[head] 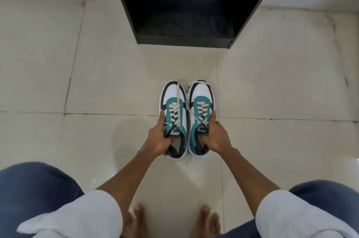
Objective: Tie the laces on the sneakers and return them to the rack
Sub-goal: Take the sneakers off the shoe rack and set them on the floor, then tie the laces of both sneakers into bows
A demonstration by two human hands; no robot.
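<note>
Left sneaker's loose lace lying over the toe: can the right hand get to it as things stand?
Probably not right away. The right hand is gripping the right sneaker, fingers inside its collar. The lace on the left sneaker lies uncovered, so releasing that grip would likely leave the way free.

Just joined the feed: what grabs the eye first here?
A pair of teal, white and dark grey sneakers sits mid-frame on the pale tiled floor, laces loose, the left hand and right hand each gripping one. Straight ahead stands a black open shoe rack.
</note>
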